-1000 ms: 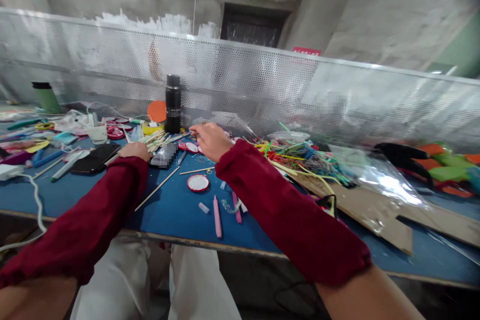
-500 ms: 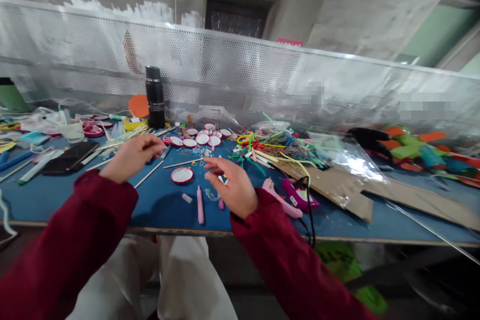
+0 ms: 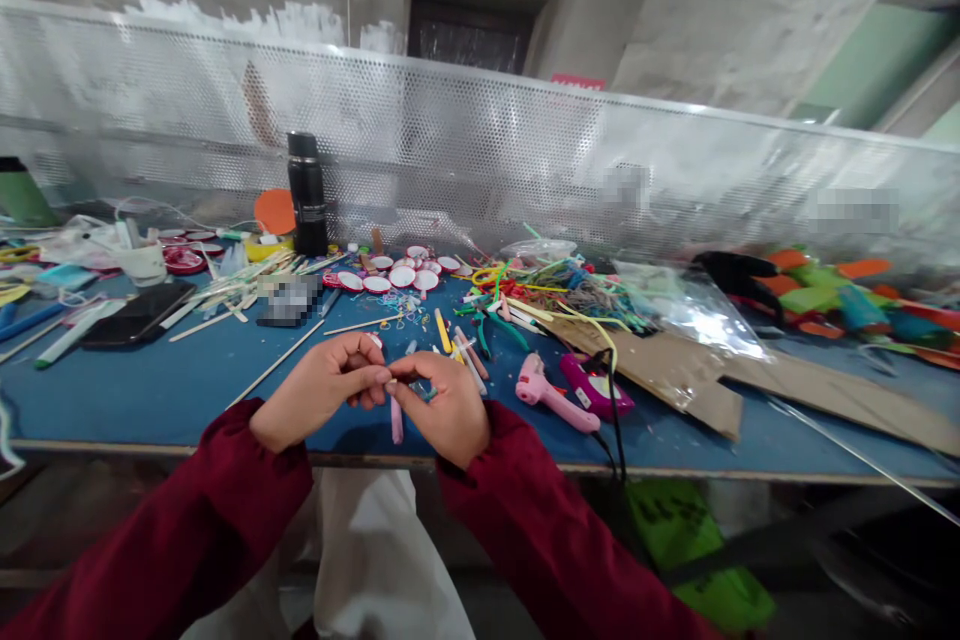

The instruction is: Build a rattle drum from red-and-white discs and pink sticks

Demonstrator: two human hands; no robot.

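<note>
Just above the front of the table, my left hand (image 3: pixel 322 390) and my right hand (image 3: pixel 448 402) meet fingertip to fingertip. Both are closed in a pinch. Something tiny and pale shows between the fingertips, too small to name. Below them lies a pink stick-shaped thing (image 3: pixel 397 422), its upper part hidden by the fingers. The round white disc with a red rim is mostly covered by my left hand. Beyond my right hand are several pen-like sticks (image 3: pixel 471 356) and teal-handled pliers (image 3: pixel 504 330). To the right rests a pink glue gun (image 3: pixel 553 393).
White discs with red rims (image 3: pixel 402 277) cluster near the mesh screen (image 3: pixel 480 150). A black bottle (image 3: pixel 307 195) stands at the back. Thin wooden sticks (image 3: pixel 277 365) and a phone (image 3: pixel 139 314) lie left. Tangled cords (image 3: pixel 577 295), cardboard (image 3: pixel 675 360) and a purple device (image 3: pixel 596 385) lie right.
My hands have come together and down toward the table's front edge, from apart to touching at the fingertips. The dark pixelated object and the pens are now uncovered.
</note>
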